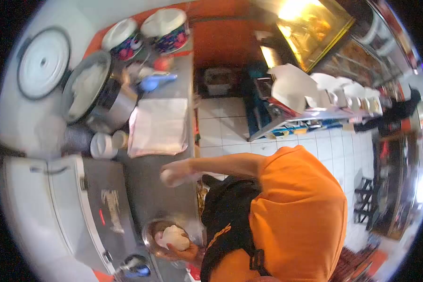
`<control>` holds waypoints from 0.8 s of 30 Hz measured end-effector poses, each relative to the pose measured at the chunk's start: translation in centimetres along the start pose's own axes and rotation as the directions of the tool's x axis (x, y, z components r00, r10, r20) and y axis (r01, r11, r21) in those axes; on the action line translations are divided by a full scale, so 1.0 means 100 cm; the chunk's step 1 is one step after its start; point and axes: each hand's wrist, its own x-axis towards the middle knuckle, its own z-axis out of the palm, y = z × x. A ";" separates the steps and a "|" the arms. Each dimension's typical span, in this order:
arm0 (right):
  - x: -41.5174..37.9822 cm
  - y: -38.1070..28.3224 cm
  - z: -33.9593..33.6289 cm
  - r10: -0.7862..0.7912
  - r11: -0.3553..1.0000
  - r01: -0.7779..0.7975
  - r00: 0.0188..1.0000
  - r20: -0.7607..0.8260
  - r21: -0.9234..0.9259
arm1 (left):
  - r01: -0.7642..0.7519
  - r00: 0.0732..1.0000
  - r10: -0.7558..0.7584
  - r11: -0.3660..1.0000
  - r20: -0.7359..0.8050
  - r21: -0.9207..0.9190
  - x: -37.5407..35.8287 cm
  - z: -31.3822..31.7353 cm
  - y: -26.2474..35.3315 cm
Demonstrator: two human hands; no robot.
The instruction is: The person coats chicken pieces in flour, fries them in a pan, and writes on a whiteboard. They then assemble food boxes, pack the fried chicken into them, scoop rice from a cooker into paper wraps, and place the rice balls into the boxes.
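My left hand (185,252) is at the bottom of the view, its fingers wrapped round a pale, dough-like lump (174,238) at a shiny metal bowl (150,230). My right hand (176,173) hangs over the grey counter (150,181), between that bowl and a stack of white sheets (159,126). It looks whitish and rounded, but its fingers are smeared by motion, and whether they hold anything cannot be made out.
Past the sheets are a large pot (112,105), a blue object (150,83) and two patterned tubs (165,32). White jars (103,145) stand near the pot. A white fridge (63,197) borders the counter. Across the tiled floor is a rack (277,122) with white items.
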 end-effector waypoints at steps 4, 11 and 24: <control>-0.253 0.013 -0.073 0.012 0.515 0.174 0.978 -0.210 0.839 | 0.132 0.982 -0.188 0.612 0.019 -0.780 0.033 0.017 0.046; -0.623 0.060 -0.162 0.100 0.986 -0.136 0.042 -0.994 0.094 | 0.495 0.653 0.533 -0.838 0.537 0.229 0.195 -0.088 0.204; -0.654 0.202 -0.282 0.117 0.381 -0.901 0.268 -0.956 -0.206 | 0.656 0.677 0.657 -0.743 0.332 0.134 0.320 -0.272 0.357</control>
